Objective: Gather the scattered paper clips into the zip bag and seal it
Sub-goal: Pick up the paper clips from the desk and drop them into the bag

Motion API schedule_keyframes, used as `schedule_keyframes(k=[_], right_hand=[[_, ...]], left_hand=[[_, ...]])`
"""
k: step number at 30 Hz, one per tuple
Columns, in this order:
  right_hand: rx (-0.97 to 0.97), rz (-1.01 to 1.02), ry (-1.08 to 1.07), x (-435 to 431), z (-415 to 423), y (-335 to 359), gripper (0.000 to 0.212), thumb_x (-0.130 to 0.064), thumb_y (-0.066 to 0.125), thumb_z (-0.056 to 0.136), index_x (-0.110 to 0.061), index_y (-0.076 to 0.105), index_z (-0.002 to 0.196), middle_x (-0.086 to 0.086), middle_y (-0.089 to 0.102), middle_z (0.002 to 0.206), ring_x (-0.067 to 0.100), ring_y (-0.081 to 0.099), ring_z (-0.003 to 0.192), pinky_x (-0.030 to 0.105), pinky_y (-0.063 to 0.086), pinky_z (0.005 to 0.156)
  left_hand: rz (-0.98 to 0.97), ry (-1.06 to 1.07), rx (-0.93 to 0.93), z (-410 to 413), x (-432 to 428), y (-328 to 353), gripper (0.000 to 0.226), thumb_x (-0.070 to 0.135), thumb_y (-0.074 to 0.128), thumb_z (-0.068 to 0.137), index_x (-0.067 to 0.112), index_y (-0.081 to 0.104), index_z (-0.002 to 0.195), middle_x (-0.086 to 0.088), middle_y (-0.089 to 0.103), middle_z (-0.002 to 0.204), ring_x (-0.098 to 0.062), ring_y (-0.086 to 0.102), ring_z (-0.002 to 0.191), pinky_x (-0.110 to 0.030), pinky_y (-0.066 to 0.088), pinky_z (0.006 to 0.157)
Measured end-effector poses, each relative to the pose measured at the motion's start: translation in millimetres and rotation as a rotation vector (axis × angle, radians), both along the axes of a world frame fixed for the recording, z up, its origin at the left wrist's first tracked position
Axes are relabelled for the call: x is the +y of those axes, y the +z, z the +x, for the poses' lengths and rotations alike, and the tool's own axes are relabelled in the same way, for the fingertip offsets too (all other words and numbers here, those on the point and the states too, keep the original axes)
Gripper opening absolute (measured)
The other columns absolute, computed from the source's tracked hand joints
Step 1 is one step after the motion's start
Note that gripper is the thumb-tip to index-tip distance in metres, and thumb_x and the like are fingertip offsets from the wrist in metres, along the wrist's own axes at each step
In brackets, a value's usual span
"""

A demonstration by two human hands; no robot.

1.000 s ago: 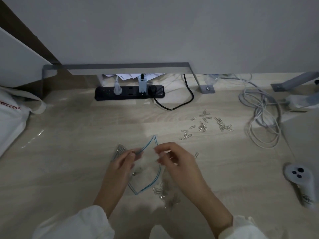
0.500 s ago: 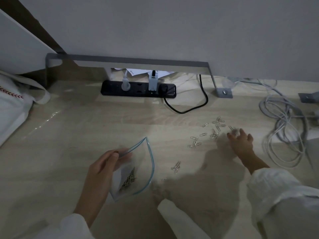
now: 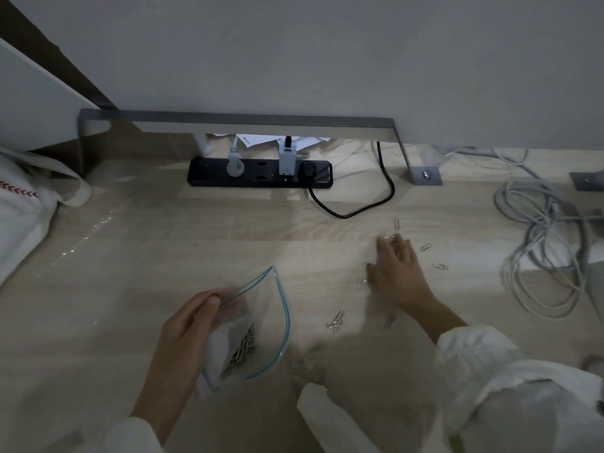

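The left hand (image 3: 183, 335) pinches the rim of the zip bag (image 3: 258, 325) between thumb and fingers, holding its mouth open; a heap of paper clips (image 3: 242, 349) sits inside, just beside the palm. The right hand (image 3: 397, 273) lies palm down and spread on the wooden floor (image 3: 163, 250), fingertips (image 3: 387, 241) over loose clips (image 3: 426, 247) (blurred, so I cannot tell whether it grips any). 2 stray clips (image 3: 336, 322) lie between the hands.
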State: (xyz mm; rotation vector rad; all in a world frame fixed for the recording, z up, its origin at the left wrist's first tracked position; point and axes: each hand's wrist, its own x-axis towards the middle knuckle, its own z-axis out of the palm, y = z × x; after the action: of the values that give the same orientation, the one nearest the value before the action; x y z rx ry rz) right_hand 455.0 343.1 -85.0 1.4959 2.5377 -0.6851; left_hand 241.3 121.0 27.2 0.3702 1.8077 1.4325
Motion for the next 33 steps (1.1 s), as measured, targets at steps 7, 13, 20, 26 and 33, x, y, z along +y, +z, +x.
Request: schedule_keyframes(k=[7,13,20,26,33], right_hand=[[0.067,0.011,0.100,-85.3,-0.4,3.5,0.063,-0.049,0.028,0.090,-0.015,0.028,0.143,0.018,0.013,0.154,0.035,0.005,0.143,0.039,0.009,0.115],[-0.033,0.052,0.234,-165.4,19.7,1.1,0.062,-0.058,0.022,0.091,-0.020,0.039,0.137,0.013,0.037,0.146,0.029,0.022,0.139,0.040,0.028,0.109],[0.056,0.013,0.184,-214.8,26.0,-0.9,0.055,-0.051,0.043,0.081,-0.029,0.044,0.131,0.005,0.044,0.143,0.019,0.026,0.133,0.028,0.049,0.090],[0.158,0.117,0.067,-218.9,15.0,-0.7,0.033,-0.031,0.041,0.080,-0.025,0.063,0.105,-0.001,0.057,0.114,0.011,0.044,0.105,0.017,0.055,0.056],[0.144,0.193,0.077,-223.9,5.7,1.9,0.024,-0.029,0.041,0.082,-0.018,0.060,0.092,0.001,0.058,0.085,0.012,0.040,0.081,0.020,0.045,0.047]], left_hand=[[-0.016,-0.032,0.028,6.1,-14.0,2.0,0.026,0.009,0.044,0.094,0.013,0.069,0.092,0.005,0.075,0.090,-0.010,0.067,0.094,-0.021,0.047,0.089],[-0.007,-0.082,0.035,13.5,-27.9,11.4,0.026,0.010,0.041,0.095,0.010,0.068,0.096,-0.001,0.074,0.096,-0.011,0.067,0.096,-0.027,0.046,0.094],[0.005,-0.119,0.043,18.8,-41.0,14.9,0.027,0.011,0.041,0.096,0.014,0.067,0.097,0.011,0.073,0.096,-0.003,0.066,0.093,-0.018,0.049,0.086],[0.008,-0.109,0.008,21.4,-55.1,14.1,0.028,0.011,0.041,0.095,0.018,0.068,0.090,0.010,0.073,0.095,-0.004,0.066,0.095,-0.026,0.047,0.093],[-0.006,-0.104,0.022,19.6,-69.8,11.9,0.028,0.011,0.041,0.096,0.021,0.067,0.090,0.010,0.073,0.095,-0.005,0.065,0.098,-0.030,0.047,0.092]])
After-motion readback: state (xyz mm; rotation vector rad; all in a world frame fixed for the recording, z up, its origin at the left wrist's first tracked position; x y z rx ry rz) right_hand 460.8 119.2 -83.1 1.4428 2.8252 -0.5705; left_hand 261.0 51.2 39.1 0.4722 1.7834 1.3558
